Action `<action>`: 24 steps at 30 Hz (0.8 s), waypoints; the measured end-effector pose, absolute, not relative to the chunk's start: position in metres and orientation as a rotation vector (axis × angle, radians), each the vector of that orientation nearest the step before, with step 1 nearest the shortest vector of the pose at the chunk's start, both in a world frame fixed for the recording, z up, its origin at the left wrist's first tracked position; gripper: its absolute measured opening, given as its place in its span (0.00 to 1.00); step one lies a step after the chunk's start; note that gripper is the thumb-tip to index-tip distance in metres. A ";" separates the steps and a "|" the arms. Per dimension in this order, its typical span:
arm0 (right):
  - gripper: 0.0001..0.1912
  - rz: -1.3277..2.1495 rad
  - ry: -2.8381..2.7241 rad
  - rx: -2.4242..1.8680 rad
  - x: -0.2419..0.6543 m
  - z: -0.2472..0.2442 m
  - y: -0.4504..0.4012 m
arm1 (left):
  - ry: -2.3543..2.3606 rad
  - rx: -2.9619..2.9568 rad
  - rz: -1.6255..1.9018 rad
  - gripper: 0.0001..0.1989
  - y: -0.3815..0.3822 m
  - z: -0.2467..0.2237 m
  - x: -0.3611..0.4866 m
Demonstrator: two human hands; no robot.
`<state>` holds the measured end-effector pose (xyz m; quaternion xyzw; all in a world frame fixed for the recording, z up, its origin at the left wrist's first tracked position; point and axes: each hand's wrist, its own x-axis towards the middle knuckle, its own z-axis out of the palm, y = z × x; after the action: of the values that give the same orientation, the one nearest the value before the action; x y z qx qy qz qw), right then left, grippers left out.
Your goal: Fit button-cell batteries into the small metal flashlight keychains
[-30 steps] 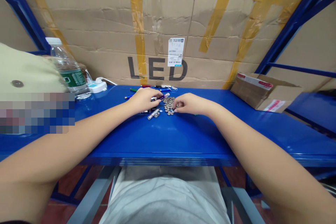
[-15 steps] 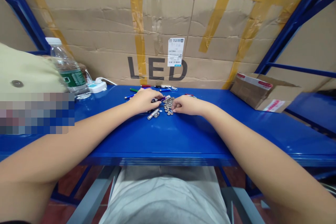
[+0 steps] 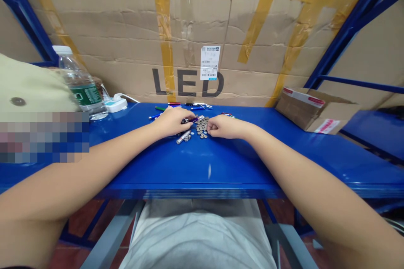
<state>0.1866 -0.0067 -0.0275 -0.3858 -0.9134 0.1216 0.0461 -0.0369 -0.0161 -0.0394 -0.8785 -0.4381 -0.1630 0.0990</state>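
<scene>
My left hand (image 3: 173, 121) is closed around a slim purple pen-like tube (image 3: 198, 119), whose silver end points right over a pile of small silver button cells (image 3: 202, 126). Against the right side of that pile, my right hand (image 3: 224, 127) has its fingers pinched together; what they hold, if anything, is hidden. Below my left hand lies a silver tube (image 3: 183, 137) with a few more cells (image 3: 188, 136) beside it. A pale blurred streak (image 3: 209, 171) shows above the front part of the blue table (image 3: 176, 164).
Behind my hands lie several coloured tubes (image 3: 198, 105), some with clips. A red one (image 3: 226, 114) is beyond my right hand. A water bottle (image 3: 85, 88) and white power strip (image 3: 116, 103) stand left, an opened cardboard box (image 3: 303, 109) right. A large carton (image 3: 126, 50) backs the table.
The pale streak has appeared near the table's front. Both hands keep almost the same places, the left still holding the purple tube. The view has shifted slightly.
</scene>
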 end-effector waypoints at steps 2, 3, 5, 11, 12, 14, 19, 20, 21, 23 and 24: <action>0.04 0.362 -2.727 -1.198 0.187 -0.027 -0.007 | -1.295 -2.592 -0.482 0.15 -0.016 -0.040 -0.037; 0.04 0.358 -2.689 -1.203 0.188 -0.027 -0.007 | -1.290 -2.590 -0.481 0.14 -0.015 -0.040 -0.037; 0.04 0.359 -2.628 -1.196 0.189 -0.026 -0.007 | -1.277 -2.591 -0.478 0.14 -0.015 -0.040 -0.038; 0.05 0.391 -2.617 -1.105 0.193 -0.021 -0.007 | -1.279 -2.595 -0.498 0.14 -0.015 -0.039 -0.038; 0.05 0.399 -2.635 -1.103 0.194 -0.020 -0.008 | -1.280 -2.601 -0.505 0.15 -0.015 -0.038 -0.038; 0.06 0.427 -2.662 -1.116 0.195 -0.019 -0.009 | -1.289 -2.610 -0.520 0.15 -0.016 -0.037 -0.038; 0.06 0.478 -2.682 -1.115 0.198 -0.017 -0.010 | -1.311 -2.617 -0.543 0.15 -0.018 -0.036 -0.037; 0.06 0.476 -2.692 -1.109 0.198 -0.017 -0.009 | -1.311 -2.625 -0.542 0.15 -0.018 -0.037 -0.037; 0.06 0.473 -2.699 -1.103 0.199 -0.018 -0.008 | -1.313 -2.631 -0.539 0.15 -0.018 -0.037 -0.037; 0.07 0.471 -2.711 -1.087 0.199 -0.021 -0.006 | -1.319 -2.639 -0.533 0.15 -0.019 -0.037 -0.036; 0.07 0.470 -2.714 -1.079 0.198 -0.022 -0.005 | -1.322 -2.640 -0.531 0.15 -0.019 -0.037 -0.036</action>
<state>0.1979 -0.0051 -0.0221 -0.3633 -0.9136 0.1581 0.0914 -0.0359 -0.0186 -0.0367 -0.8778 -0.4396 -0.1765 0.0710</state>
